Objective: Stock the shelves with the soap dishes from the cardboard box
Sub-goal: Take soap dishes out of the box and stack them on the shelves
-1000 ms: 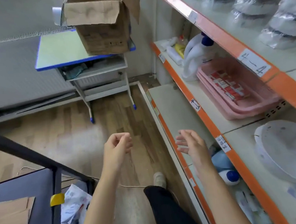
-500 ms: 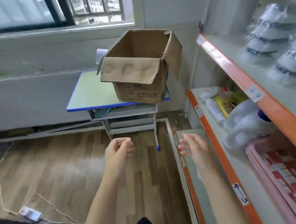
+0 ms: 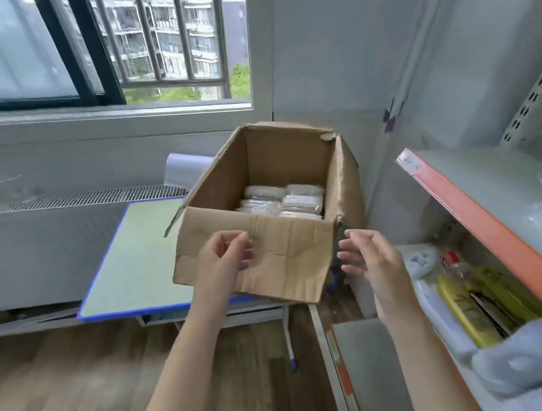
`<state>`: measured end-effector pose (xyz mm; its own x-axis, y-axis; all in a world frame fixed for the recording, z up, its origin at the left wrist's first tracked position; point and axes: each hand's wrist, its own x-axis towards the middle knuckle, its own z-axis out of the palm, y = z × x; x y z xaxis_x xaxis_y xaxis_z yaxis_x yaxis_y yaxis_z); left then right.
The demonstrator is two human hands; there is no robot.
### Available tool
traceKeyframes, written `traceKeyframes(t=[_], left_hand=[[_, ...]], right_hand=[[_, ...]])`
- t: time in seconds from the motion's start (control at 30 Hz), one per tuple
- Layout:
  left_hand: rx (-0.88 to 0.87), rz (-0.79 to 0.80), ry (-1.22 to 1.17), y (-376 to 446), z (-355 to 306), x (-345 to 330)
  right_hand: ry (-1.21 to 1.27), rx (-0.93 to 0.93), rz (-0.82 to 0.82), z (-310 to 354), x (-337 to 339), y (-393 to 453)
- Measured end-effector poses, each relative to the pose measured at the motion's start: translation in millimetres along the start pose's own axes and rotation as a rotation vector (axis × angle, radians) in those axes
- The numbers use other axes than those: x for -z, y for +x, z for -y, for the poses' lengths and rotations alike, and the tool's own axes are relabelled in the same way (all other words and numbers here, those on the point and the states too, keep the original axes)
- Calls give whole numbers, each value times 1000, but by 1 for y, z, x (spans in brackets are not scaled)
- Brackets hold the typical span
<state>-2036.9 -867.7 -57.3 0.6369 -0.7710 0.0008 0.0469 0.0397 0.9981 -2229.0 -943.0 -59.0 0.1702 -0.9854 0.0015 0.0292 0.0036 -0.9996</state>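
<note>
An open cardboard box (image 3: 288, 157) stands on a small desk with a blue rim (image 3: 129, 262). Inside lie several soap dishes wrapped in clear plastic (image 3: 282, 201). My left hand (image 3: 225, 259) hovers in front of the box's hanging front flap, fingers loosely curled, holding nothing. My right hand (image 3: 370, 258) is raised beside the box's right front corner, fingers spread and relaxed, also empty. The shelves with orange edges (image 3: 482, 218) stand at the right.
The lower shelf holds yellow packets (image 3: 471, 308) and white wrapped goods (image 3: 529, 359). A radiator cover (image 3: 34, 234) and a barred window (image 3: 161, 40) lie behind the desk. Wooden floor (image 3: 65, 390) spreads at the lower left.
The view has come closer to the box and risen, so its contents now show. Both hands have lifted toward the box front; neither holds anything.
</note>
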Motion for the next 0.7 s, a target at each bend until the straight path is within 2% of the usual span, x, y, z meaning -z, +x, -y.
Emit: traceKeyframes(t=[0.23,0.33,0.43,0.57,0.63,0.7], left_hand=[[-90,102,133,127,-29,-22],[-110,117,237,174,-26,-31],[-101,149,326,222,-12,-45],[-51,217,573,286,5,-68],[-40,265,808,309,16,-78],[-14,381,1049,326,31,-87]], right_hand=[[-41,65,44,27,-36,105],[-140,106,92,28,-50,153],[-248,61,168,23,-71,206],[-526,-88,200,5,-107,280],[-725,-187,221,-12,-121,307],[-979,-283,283,-38,-127,319]])
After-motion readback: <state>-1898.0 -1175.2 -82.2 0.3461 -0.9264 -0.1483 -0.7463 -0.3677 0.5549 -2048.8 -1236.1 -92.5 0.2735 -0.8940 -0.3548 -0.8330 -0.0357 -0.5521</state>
